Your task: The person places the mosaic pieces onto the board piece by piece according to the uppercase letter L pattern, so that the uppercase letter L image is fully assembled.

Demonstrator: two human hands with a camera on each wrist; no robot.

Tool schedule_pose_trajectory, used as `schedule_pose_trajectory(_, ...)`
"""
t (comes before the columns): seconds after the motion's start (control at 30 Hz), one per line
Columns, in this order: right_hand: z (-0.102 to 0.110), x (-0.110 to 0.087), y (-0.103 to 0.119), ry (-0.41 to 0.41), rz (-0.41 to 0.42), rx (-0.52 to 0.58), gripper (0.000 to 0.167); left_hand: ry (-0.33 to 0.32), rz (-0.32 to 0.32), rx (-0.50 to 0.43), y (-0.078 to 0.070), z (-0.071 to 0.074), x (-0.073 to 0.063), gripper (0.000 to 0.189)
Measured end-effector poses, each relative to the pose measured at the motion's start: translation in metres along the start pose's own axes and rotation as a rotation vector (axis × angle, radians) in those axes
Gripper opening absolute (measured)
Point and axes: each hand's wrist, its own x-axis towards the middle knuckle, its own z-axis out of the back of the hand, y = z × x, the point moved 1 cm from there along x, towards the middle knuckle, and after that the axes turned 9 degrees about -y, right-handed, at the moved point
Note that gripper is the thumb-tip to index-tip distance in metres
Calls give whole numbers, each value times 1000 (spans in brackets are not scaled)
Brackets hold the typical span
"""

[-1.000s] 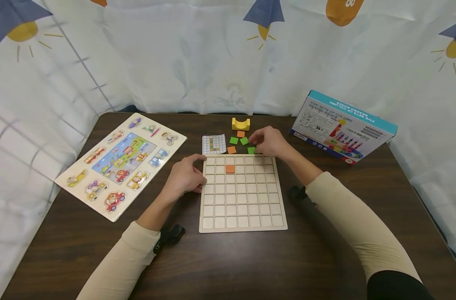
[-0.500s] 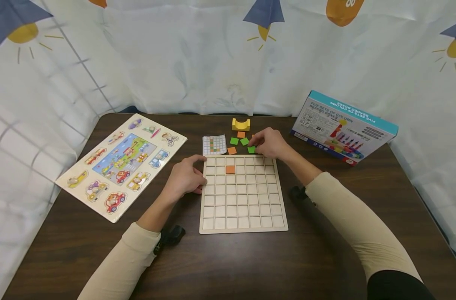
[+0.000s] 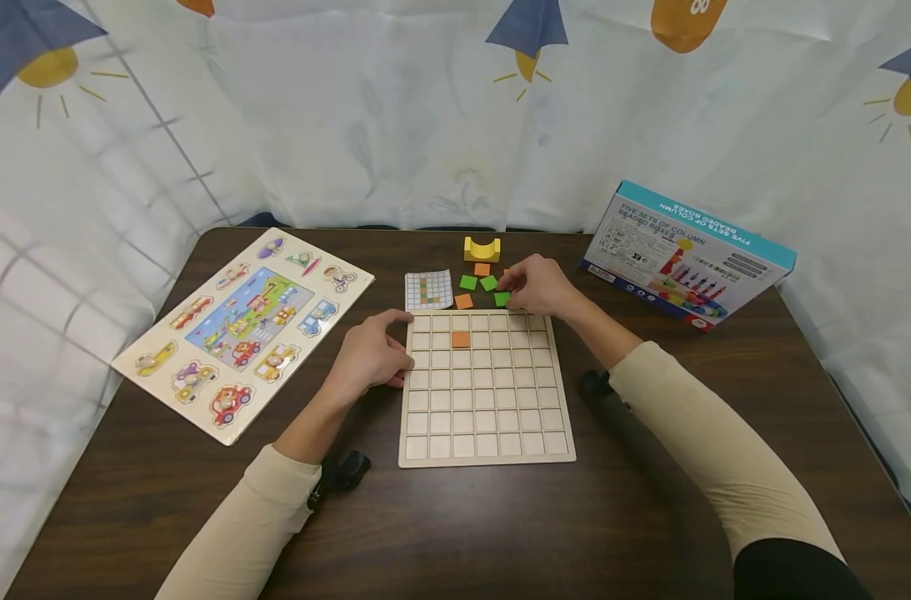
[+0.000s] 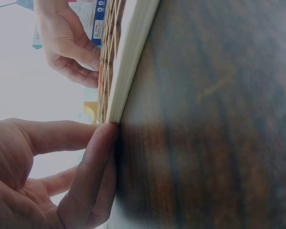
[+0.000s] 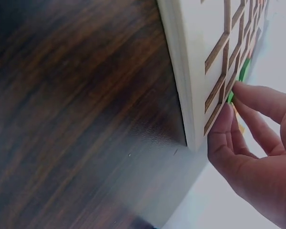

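A square wooden grid board [image 3: 470, 379] lies on the table, with one orange tile [image 3: 461, 339] in its second row. My left hand [image 3: 372, 352] rests against the board's left side, its fingertips touching the edge [image 4: 117, 107] in the left wrist view. Beyond the board's far edge, my right hand [image 3: 541, 287] has its thumb and finger around a small green square tile [image 3: 503, 298]. Green shows between those fingertips in the right wrist view [image 5: 230, 97]. Nearby lie two more green tiles [image 3: 468, 282] and several orange ones [image 3: 464, 301], one partly hidden by the right hand.
A small pattern card [image 3: 428, 290] sits behind the board's far left corner, and a yellow arched block [image 3: 482, 249] stands behind the tiles. A vehicle picture puzzle [image 3: 245, 333] lies on the left. At the back right stands a cardboard box [image 3: 688, 254], before a white curtain [image 3: 395, 125].
Over the past second my right hand has shifted very slightly, uncovering part of an orange tile behind its fingers. My left hand and the board stay in place.
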Motion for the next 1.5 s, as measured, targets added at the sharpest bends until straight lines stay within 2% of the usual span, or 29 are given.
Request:
schedule_pose_trajectory(0.27,-2,4,2,-22,29,-45,25,-5,-10,-9,0,0,0,70)
schedule_pose_trajectory(0.57,-3,3,6,-24,20,-76,26,-5,-8,-2,0,0,0,70)
schedule_pose_trajectory(1.5,-3,-4,11,-61,-19,-40,28,-4,0,-2,0,0,0,70)
